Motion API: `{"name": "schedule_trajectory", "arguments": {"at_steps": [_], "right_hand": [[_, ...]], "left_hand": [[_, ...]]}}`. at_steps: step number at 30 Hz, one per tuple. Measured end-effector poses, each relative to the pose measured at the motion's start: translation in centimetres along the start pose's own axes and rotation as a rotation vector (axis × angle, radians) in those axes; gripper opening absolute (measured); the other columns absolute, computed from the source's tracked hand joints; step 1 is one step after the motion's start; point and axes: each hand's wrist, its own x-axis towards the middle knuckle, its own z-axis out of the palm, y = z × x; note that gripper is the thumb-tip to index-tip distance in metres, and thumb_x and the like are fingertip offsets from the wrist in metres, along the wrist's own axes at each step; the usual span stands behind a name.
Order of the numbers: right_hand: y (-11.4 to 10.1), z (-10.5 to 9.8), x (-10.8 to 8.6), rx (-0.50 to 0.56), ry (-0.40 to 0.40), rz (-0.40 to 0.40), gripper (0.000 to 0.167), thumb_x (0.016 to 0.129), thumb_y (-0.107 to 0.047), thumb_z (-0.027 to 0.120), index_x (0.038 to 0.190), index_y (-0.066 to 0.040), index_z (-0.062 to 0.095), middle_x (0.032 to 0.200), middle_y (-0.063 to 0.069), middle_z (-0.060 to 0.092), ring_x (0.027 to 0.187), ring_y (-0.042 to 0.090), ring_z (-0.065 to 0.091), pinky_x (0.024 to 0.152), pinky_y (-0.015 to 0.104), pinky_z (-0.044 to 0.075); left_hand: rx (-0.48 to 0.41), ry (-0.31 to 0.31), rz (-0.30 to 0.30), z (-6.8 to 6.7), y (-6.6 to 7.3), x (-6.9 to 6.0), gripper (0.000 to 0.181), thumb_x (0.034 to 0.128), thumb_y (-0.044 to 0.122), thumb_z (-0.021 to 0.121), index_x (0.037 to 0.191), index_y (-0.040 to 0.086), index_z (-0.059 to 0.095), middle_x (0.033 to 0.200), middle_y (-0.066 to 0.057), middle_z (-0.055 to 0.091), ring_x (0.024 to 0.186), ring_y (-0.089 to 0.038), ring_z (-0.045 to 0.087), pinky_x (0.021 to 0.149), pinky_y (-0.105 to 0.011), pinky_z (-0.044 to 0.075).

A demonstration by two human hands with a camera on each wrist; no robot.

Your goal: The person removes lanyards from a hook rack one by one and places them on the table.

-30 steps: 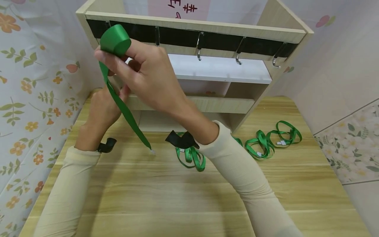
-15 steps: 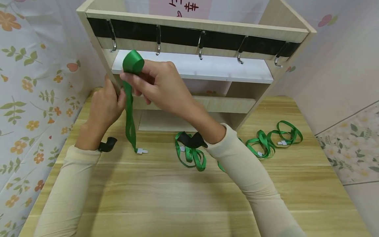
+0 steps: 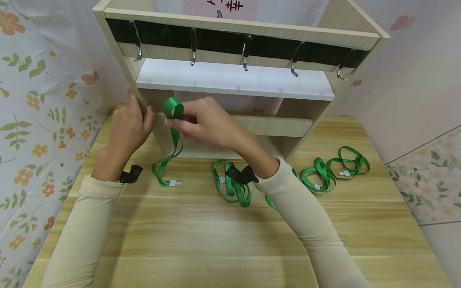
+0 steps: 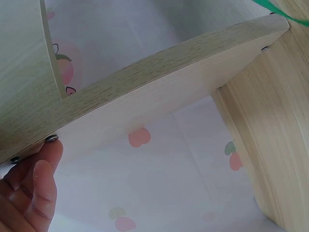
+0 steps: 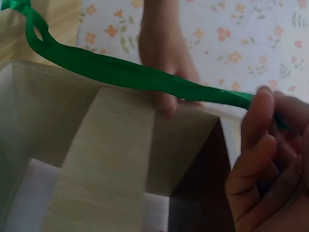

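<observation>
My right hand (image 3: 212, 122) pinches the looped top of a green lanyard (image 3: 171, 105) in front of the wooden rack's lower shelf opening. Its strap hangs down, and its white clip (image 3: 175, 183) lies on the tabletop. In the right wrist view, the lanyard's strap (image 5: 106, 70) stretches left from the pinching fingers. My left hand (image 3: 126, 130) grips the left side panel of the wooden rack (image 3: 142, 98), thumb on the front inner side. The left wrist view shows its fingers (image 4: 44, 191) against that panel's edge.
Metal hooks (image 3: 246, 54) line the black strip across the rack's upper front. Several green lanyards lie on the tabletop (image 3: 201, 244): a middle bundle (image 3: 230, 188), partly behind the right wrist, and others (image 3: 318, 176) at the right. Patterned cloth (image 3: 47, 120) covers the left wall.
My right hand has come down and to the right with the lanyard, from the leftmost hook to below the white shelf. The clip now rests on the table. My left hand stays on the panel.
</observation>
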Motion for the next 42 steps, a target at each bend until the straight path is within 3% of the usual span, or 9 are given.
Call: {"name": "schedule_trajectory", "arguments": {"at_steps": [12, 21, 28, 36, 42], "right_hand": [[2.8, 1.8, -1.1, -0.023, -0.267, 0.097, 0.029, 0.098, -0.022, 0.062, 0.071, -0.013, 0.065, 0.065, -0.002, 0.064, 0.054, 0.010, 0.060, 0.055, 0.024, 0.044], [4.5, 4.7, -1.2, 0.042, -0.413, 0.157, 0.029, 0.100, -0.026, 0.059, 0.075, -0.011, 0.066, 0.074, 0.005, 0.068, 0.057, 0.012, 0.063, 0.059, 0.025, 0.049], [5.8, 7.4, -0.9, 0.033, -0.405, 0.241, 0.028, 0.101, -0.023, 0.056, 0.081, -0.008, 0.067, 0.071, 0.001, 0.068, 0.063, 0.024, 0.069, 0.055, 0.023, 0.049], [7.7, 10.8, -0.8, 0.030, -0.392, 0.358, 0.029, 0.102, -0.019, 0.055, 0.077, -0.008, 0.064, 0.069, 0.000, 0.068, 0.059, 0.021, 0.069, 0.050, 0.022, 0.049], [8.8, 12.1, -1.1, -0.041, -0.418, 0.355, 0.027, 0.101, -0.017, 0.055, 0.076, -0.008, 0.060, 0.065, 0.001, 0.065, 0.060, 0.023, 0.069, 0.048, 0.018, 0.043]], "left_hand": [[-0.006, -0.007, -0.008, -0.1, 0.0, 0.2, 0.047, 0.0977, 0.020, 0.045, 0.129, -0.015, 0.039, 0.062, -0.025, 0.050, 0.051, -0.045, 0.055, 0.045, -0.052, 0.038], [0.003, -0.018, -0.034, -0.1, 0.2, 0.2, 0.046, 0.0974, 0.020, 0.046, 0.128, -0.014, 0.040, 0.065, -0.028, 0.052, 0.056, -0.050, 0.056, 0.049, -0.056, 0.039], [-0.001, -0.028, -0.050, -0.1, 0.3, 0.1, 0.046, 0.0971, 0.020, 0.047, 0.128, -0.014, 0.040, 0.067, -0.031, 0.054, 0.059, -0.052, 0.058, 0.051, -0.058, 0.041], [-0.004, -0.034, -0.050, -0.2, 0.4, 0.1, 0.047, 0.0973, 0.020, 0.045, 0.129, -0.014, 0.039, 0.065, -0.026, 0.051, 0.055, -0.047, 0.056, 0.049, -0.054, 0.039], [-0.003, -0.027, -0.047, -0.2, 0.3, 0.1, 0.046, 0.0976, 0.020, 0.045, 0.128, -0.014, 0.040, 0.063, -0.024, 0.049, 0.053, -0.044, 0.054, 0.047, -0.052, 0.038]]}}
